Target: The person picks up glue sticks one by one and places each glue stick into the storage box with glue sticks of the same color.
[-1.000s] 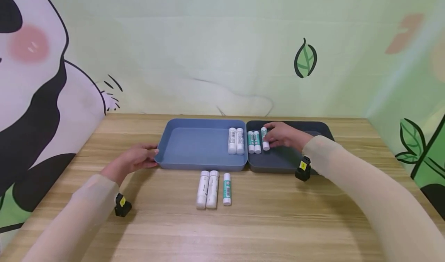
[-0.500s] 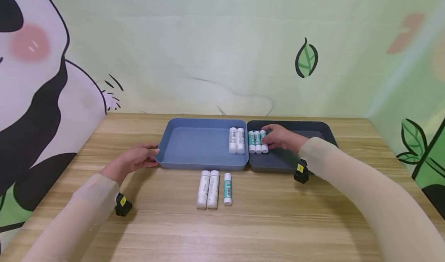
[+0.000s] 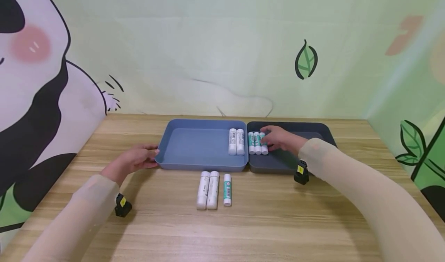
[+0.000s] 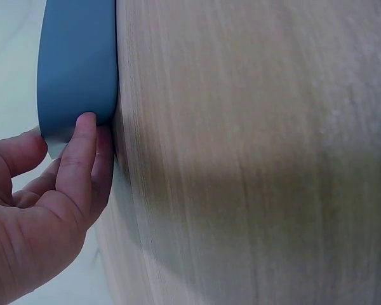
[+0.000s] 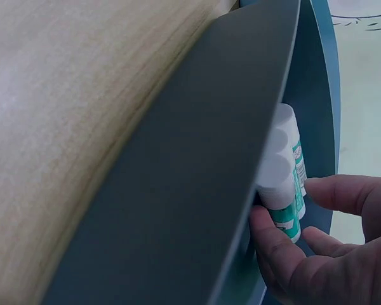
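In the head view my right hand [image 3: 281, 138] is at the rightmost of three green-and-white glue sticks [image 3: 257, 143], side by side in the dark grey tray [image 3: 292, 169]. In the right wrist view its fingertips touch the glue sticks [image 5: 276, 181] from two sides; the tray wall hides part of them. My left hand [image 3: 137, 157] rests its fingertips on the left front corner of the blue tray [image 3: 201, 166]. In the left wrist view the thumb stands slightly off the blue tray [image 4: 79, 63]. Two white tubes [image 3: 236, 141] lie at that tray's right end.
Two larger-looking white tubes [image 3: 208, 190] and a green-and-white glue stick [image 3: 227, 190] lie on the wooden table [image 3: 243, 231] in front of the trays. The trays stand side by side near the back wall [image 3: 208, 61].
My right hand has moved slightly left, bringing the third glue stick from a tilted position with a gap to lying beside the other two. My left hand has stayed on the blue tray.
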A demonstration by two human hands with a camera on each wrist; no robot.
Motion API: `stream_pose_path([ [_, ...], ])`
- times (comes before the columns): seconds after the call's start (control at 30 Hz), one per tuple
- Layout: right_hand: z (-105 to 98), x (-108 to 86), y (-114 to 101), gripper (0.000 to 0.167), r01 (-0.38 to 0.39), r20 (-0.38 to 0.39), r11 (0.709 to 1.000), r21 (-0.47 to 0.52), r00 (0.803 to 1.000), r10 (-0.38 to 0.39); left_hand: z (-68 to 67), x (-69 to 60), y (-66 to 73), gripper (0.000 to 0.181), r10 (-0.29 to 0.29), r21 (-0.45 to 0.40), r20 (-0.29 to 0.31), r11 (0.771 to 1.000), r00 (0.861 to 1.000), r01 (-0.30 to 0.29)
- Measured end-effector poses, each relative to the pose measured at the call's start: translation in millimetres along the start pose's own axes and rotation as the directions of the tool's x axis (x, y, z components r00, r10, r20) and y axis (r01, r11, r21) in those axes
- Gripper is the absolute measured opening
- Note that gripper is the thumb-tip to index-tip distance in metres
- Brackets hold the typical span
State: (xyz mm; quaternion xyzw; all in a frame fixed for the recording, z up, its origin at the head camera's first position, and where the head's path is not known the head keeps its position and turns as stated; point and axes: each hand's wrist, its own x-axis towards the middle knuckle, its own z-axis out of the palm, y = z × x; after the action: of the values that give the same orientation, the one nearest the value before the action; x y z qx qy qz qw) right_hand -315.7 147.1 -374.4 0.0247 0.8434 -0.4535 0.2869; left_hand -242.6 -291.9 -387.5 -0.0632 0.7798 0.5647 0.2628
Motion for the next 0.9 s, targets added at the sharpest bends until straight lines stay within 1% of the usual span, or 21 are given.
stream_pose_path([
  [0.2, 0, -2.3, 1, 0.064, -0.019, -0.005, 1.000, -0.009, 1.000, 0.019, 1.6, -1.7, 0.0, 0.062, -0.004, 0.000, 0.008, 1.000, 1.000, 0.004],
  [0.33, 0, -3.6, 1, 0.063, -0.027, -0.005, 1.000, -0.004, 1.000, 0.027, 2.4, -2.1, 1.6, 0.061, -0.023, -0.003, 0.000, 1.000, 1.000, 0.023],
  [0.47, -2, -5.9, 0, 0.062, -0.016, 0.003, 1.000, 0.002, 1.000, 0.016, 2.4, -1.4, 2.9, 0.061, -0.032, -0.002, -0.006, 0.999, 0.999, 0.032],
  [0.63, -3, -8.8, 0, 0.062, -0.003, 0.007, 1.000, 0.017, 1.000, 0.003, 1.8, -0.9, 3.1, 0.061, -0.022, 0.004, -0.006, 1.000, 1.000, 0.022],
  [0.73, -5, -12.2, -2, 0.062, 0.008, 0.008, 1.000, 0.018, 1.000, -0.008, 1.6, -0.8, 3.3, 0.061, -0.027, 0.006, -0.014, 1.000, 1.000, 0.027],
  [0.9, -10, -19.3, -5, 0.061, 0.045, 0.009, 0.998, 0.044, 0.999, -0.045, 1.3, -0.8, 4.1, 0.061, -0.031, 0.013, -0.020, 0.999, 0.999, 0.031],
])
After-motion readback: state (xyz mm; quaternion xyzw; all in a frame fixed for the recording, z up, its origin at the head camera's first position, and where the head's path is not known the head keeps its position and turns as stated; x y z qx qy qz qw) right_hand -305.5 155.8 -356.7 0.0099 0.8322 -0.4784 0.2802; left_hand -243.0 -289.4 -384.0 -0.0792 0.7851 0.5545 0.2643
